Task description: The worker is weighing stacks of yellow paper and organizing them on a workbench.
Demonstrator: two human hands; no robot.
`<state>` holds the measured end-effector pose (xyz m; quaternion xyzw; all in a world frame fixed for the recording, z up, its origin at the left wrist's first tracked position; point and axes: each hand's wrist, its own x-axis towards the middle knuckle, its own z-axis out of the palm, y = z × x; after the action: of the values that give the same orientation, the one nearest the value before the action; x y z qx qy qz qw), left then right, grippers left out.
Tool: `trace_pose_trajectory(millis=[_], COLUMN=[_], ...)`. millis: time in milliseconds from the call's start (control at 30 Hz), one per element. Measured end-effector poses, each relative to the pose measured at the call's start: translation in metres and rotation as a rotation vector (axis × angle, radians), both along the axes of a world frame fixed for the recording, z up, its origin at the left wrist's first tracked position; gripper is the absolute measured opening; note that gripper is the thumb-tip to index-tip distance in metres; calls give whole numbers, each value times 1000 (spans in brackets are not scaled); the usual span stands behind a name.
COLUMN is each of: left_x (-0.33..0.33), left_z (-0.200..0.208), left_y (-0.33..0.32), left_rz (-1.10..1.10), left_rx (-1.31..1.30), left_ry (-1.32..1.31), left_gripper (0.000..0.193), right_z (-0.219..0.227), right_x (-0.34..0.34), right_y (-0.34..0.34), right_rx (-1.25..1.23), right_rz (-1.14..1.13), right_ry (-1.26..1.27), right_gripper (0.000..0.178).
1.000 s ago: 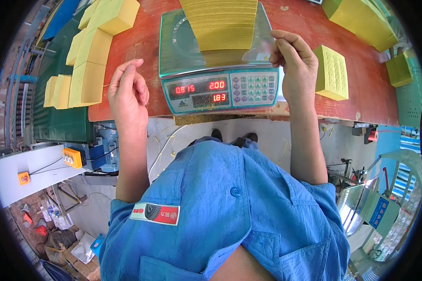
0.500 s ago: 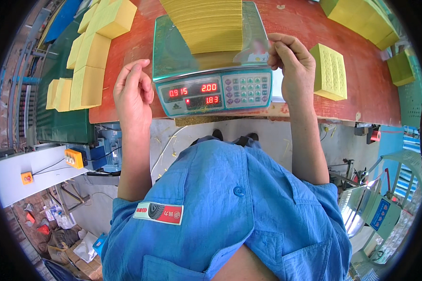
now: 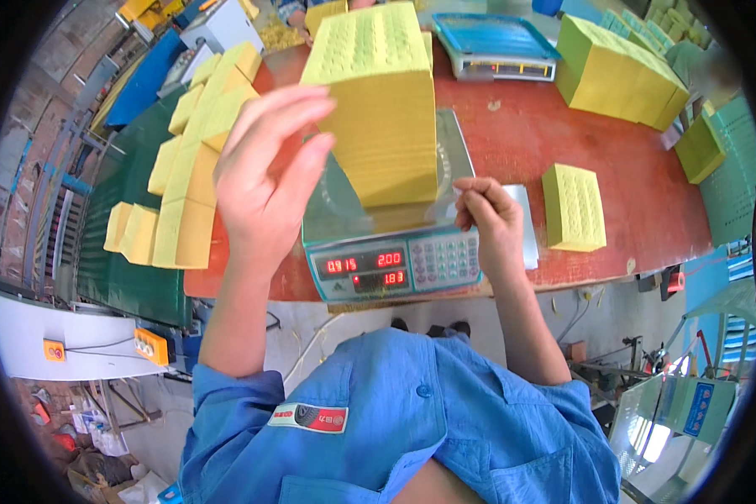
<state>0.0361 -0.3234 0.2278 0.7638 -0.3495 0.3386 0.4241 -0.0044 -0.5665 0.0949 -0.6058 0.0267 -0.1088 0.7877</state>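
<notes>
A tall stack of yellow paper (image 3: 388,139), its top punched with rows of curved marks, stands on the pan of a digital scale (image 3: 412,290). Red digits glow on the scale's front, beside a keypad. My left hand (image 3: 269,172) is raised in front of the stack's left side, fingers spread and nothing in them; whether it touches the paper cannot be told. Over the scale's right edge hovers my right hand (image 3: 489,214), thumb and fingers curled together. Anything between those fingertips is too small or hidden to make out.
A smaller yellow paper block (image 3: 574,207) lies on the red table (image 3: 512,126) at right. Several more blocks (image 3: 185,210) line the left side. Farther back are a second scale (image 3: 496,42) and a long yellow stack (image 3: 622,76). Another person's hand (image 3: 308,38) shows behind the tall stack.
The view has tilted up, showing the stack's top and the far table. My left hand has risen toward the stack and its fingers have spread. My right hand remains curled beside the scale.
</notes>
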Motion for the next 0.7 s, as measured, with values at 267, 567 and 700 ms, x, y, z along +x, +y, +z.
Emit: trace_pose_trajectory(millis=[267, 567, 700], left_x=[65, 70, 71], left_z=[30, 32, 30], left_y=[-25, -23, -24], left_rz=[-121, -80, -83], left_rx=[155, 237, 209], left_ry=[257, 256, 251], left_gripper=[22, 14, 10], right_z=[-11, -16, -18], right_x=[-10, -14, -13], right_y=[-2, -4, -4], right_rx=[58, 47, 32], right_rz=[-13, -32, -18], right_ry=[38, 50, 54], right_gripper=[17, 17, 17])
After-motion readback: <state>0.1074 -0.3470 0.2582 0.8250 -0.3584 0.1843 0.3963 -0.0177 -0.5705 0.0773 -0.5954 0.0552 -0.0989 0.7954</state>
